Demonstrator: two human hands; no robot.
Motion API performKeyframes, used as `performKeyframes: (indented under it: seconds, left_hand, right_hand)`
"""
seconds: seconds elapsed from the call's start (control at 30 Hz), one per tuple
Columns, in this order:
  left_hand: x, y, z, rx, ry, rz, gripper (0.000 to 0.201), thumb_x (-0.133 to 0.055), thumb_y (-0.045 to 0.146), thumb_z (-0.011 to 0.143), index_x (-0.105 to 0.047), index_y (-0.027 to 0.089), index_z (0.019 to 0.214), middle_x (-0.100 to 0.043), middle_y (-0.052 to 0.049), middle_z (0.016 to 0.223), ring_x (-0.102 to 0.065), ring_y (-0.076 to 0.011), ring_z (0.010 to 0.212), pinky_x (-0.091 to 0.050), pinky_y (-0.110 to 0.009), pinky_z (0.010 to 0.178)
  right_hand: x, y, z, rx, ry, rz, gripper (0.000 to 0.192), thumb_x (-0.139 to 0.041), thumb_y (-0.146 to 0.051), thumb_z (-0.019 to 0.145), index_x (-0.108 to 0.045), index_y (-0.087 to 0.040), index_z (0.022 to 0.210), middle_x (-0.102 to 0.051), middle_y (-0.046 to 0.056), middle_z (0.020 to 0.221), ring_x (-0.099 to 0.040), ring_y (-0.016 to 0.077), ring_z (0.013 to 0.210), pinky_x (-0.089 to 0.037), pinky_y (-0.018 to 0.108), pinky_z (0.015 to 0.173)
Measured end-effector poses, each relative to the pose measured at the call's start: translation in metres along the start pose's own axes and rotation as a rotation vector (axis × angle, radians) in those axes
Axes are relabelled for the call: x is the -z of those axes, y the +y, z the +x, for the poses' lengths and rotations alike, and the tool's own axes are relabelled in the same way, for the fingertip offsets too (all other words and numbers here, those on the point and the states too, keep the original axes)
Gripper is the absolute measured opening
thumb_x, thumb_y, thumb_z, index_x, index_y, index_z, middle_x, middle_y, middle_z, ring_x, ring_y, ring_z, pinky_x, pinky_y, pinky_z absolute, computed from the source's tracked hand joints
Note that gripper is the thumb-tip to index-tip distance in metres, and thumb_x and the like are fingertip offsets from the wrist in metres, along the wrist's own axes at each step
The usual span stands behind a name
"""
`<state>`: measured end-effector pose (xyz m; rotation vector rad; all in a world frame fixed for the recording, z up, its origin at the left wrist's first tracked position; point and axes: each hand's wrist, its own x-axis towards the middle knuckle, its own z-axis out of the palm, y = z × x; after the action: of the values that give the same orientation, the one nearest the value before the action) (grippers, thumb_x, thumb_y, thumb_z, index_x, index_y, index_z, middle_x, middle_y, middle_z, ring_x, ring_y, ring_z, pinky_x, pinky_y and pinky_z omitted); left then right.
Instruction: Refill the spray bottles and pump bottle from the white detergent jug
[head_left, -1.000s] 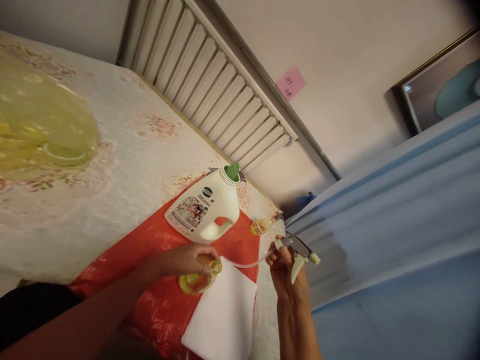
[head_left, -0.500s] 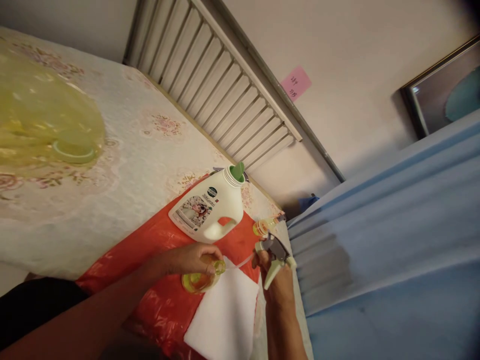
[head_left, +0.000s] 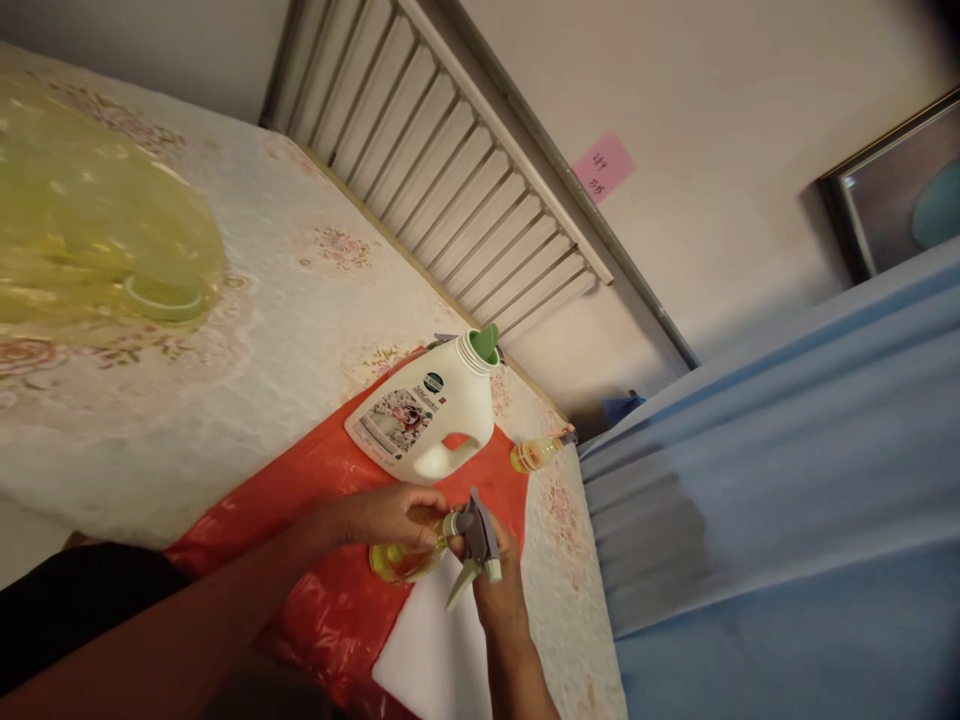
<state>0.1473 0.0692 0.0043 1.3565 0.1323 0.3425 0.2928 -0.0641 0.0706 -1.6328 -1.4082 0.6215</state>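
Left hand (head_left: 394, 515) closed around small yellow spray bottle (head_left: 397, 562), standing on red plastic sheet (head_left: 300, 500) on the table. Right hand (head_left: 499, 590) closed on grey trigger sprayer head (head_left: 474, 540), right at the bottle's neck. Bottle probably light and slippery, liquid inside; best gripped round the middle, kept upright. White detergent jug (head_left: 427, 410) lying just behind.

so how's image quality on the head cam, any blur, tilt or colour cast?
Head view: warm, dim indoor light with an orange cast; horizon strongly tilted, radiator running diagonally; yellow bag at far left soft and out of focus; left hand on the small bottle and right hand with the spray head slightly smeared; detergent jug label small, unreadable; top right corner vignetted.
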Motion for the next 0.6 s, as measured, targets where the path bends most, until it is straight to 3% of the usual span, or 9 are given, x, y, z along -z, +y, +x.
performKeyframes:
  seconds: [0.6]
  left_hand:
    - [-0.001, -0.002, 0.001, -0.002, 0.014, -0.018, 0.032, -0.071, 0.026, 0.066, -0.064, 0.02, 0.097, -0.069, 0.002, 0.092, -0.064, -0.0218, 0.093, -0.048, -0.029, 0.08]
  right_hand:
    - [0.001, -0.012, -0.001, 0.014, -0.057, -0.062, 0.022, -0.074, -0.033, 0.08, -0.071, -0.02, 0.097, -0.066, 0.002, 0.087, -0.059, 0.0197, 0.08, -0.048, 0.029, 0.072]
